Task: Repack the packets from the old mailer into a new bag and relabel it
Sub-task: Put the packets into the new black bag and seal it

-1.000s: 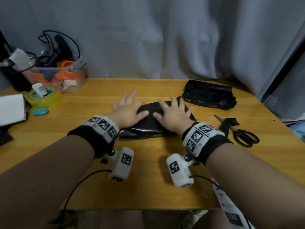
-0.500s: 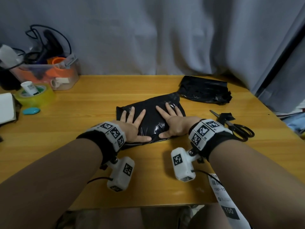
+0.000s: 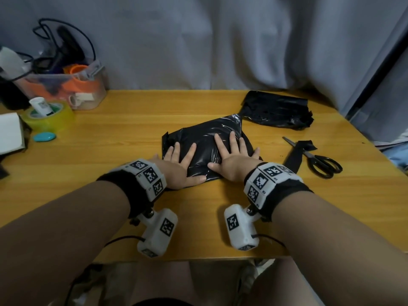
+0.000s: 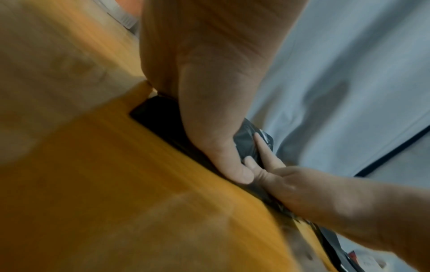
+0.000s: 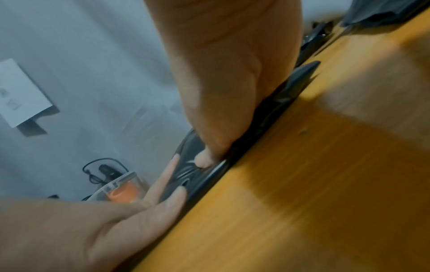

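Observation:
A filled black plastic bag lies flat in the middle of the wooden table. My left hand presses flat on its near left part, fingers spread and straight. My right hand presses flat on its near right part, fingers spread too. In the left wrist view the left hand lies on the black bag, its thumb near the right hand's fingers. The right wrist view shows my right hand on the bag. A crumpled black old mailer lies at the back right. The packets are hidden.
Black-handled scissors and a black plastic strip lie right of the bag. At the back left stand a clear tub of tools, a yellow-green tape roll, a teal oval object and a white box. A grey curtain hangs behind.
Both hands slid from the far part of the bag toward its near edge over the last second and stay flat on it. The bag's far half is now uncovered.

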The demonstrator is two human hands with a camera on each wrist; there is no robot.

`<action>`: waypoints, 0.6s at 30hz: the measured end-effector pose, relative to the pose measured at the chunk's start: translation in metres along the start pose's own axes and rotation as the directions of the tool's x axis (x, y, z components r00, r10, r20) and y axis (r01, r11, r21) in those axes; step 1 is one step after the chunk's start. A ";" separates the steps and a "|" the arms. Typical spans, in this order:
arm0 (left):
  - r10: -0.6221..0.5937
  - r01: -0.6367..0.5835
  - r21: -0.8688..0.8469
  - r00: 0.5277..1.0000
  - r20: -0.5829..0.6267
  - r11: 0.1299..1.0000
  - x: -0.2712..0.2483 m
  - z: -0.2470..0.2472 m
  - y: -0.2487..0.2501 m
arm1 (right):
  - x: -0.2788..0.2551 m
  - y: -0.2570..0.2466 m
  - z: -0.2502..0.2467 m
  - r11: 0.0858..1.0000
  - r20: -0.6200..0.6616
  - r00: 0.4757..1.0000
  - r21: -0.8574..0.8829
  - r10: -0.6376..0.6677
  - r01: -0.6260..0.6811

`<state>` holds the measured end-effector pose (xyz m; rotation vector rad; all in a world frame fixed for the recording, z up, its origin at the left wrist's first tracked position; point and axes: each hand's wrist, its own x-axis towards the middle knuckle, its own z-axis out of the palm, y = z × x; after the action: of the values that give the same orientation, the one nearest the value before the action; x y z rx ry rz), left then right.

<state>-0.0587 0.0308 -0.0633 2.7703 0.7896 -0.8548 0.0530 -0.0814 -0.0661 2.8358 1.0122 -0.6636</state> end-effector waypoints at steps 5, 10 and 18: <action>0.016 -0.004 -0.073 0.987 0.160 0.997 -0.008 -0.014 -0.001 | -0.008 -0.002 0.005 0.998 0.024 0.999 -0.047 0.044 -0.042; 0.056 -0.072 -0.287 0.996 -0.065 0.955 -0.008 -0.057 -0.008 | -0.015 0.013 0.003 1.000 0.099 0.995 0.024 0.008 -0.010; 0.025 -0.122 -0.317 0.955 -0.294 0.940 0.022 -0.063 -0.012 | -0.015 0.025 -0.013 0.991 0.033 0.995 -0.090 -0.098 0.101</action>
<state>-0.0192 0.0685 -0.0235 2.6230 0.7806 -0.2719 0.0631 -0.1069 -0.0506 2.7048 1.1548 -0.6467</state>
